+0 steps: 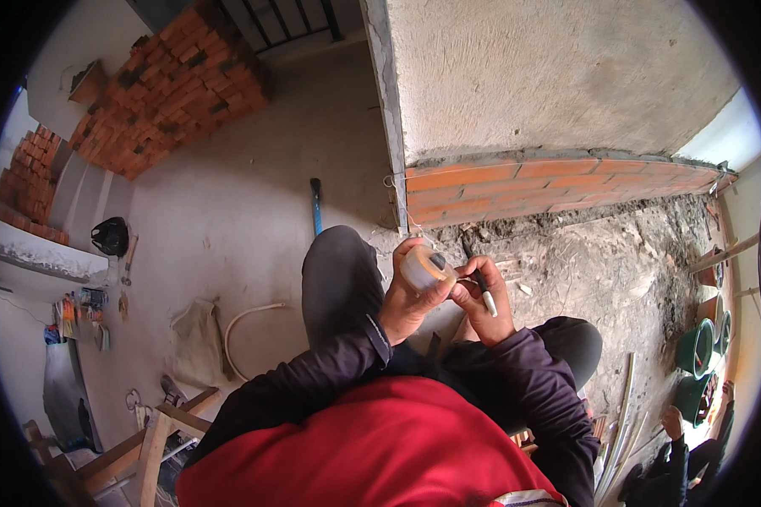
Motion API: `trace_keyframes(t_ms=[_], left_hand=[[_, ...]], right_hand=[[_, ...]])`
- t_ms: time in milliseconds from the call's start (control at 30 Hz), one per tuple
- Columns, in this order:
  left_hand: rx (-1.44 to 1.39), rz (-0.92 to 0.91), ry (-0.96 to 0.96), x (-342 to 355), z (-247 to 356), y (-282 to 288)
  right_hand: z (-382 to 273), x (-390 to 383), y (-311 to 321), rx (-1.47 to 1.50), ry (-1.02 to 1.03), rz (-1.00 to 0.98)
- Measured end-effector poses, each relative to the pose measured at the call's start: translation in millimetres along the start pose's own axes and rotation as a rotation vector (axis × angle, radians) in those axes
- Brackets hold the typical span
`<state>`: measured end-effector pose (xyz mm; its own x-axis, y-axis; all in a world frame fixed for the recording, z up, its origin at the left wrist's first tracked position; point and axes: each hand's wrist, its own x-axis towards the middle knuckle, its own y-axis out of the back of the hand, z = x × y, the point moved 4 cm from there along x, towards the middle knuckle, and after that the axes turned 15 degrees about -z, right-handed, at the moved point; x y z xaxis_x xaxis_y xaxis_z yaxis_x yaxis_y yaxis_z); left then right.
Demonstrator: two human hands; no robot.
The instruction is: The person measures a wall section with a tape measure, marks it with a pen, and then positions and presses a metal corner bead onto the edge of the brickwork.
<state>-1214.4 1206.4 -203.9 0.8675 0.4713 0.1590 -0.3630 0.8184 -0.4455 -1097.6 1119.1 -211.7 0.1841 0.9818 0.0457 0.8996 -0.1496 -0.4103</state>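
Tape roll (pixel 417 270) gripped in left hand (pixel 406 309), right hand (pixel 490 318) at the roll's right edge, clasping a marker (pixel 488 299)

Your left hand (pixel 407 304) curled, right hand (pixel 492 318) pinched just beside it; forearms (pixel 321 378) angled inward, knees (pixel 340 258) bent apart.

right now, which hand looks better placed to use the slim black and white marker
Probably the right hand: it holds the marker, while the left hand is occupied with the clear round roll, apparently tape.
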Motion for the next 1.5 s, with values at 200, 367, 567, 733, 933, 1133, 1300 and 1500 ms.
trace_keyframes(t_ms=[200, 367, 567, 733, 933, 1133, 1300, 1500], left_hand=[[-0.132, 0.114, -0.095, -16.1, 0.4, 13.7], [-0.188, 0.23, -0.2, -13.8, 48.5, 54.3], [0.178, 0.143, -0.335, 9.9, 150.6, 87.5], [0.552, -0.048, -0.404, 44.2, 216.6, 49.4], [0.789, -0.15, -0.53, 93.1, 250.8, 0.0], [1.014, -0.196, -0.538, 124.6, 260.2, -13.2], [1.104, -0.226, -0.565, 137.9, 249.1, -10.0], [1.084, -0.256, -0.542, 145.5, 228.7, -2.1]], right_hand=[[7.4, -1.5, -1.9, -0.111, -0.002, 0.007], [-4.0, -4.2, 7.2, -0.235, 0.008, 0.114], [-5.8, 3.4, 21.5, -0.208, -0.013, 0.141], [0.3, 25.9, 19.6, -0.305, 0.023, 0.122], [-11.9, 56.2, 27.9, -0.494, 0.155, 0.23], [-16.6, 40.6, 61.0, -0.379, 0.117, 0.42], [-16.0, 31.5, 68.2, -0.387, 0.148, 0.459], [-17.3, 29.7, 66.9, -0.565, 0.133, 0.47]])
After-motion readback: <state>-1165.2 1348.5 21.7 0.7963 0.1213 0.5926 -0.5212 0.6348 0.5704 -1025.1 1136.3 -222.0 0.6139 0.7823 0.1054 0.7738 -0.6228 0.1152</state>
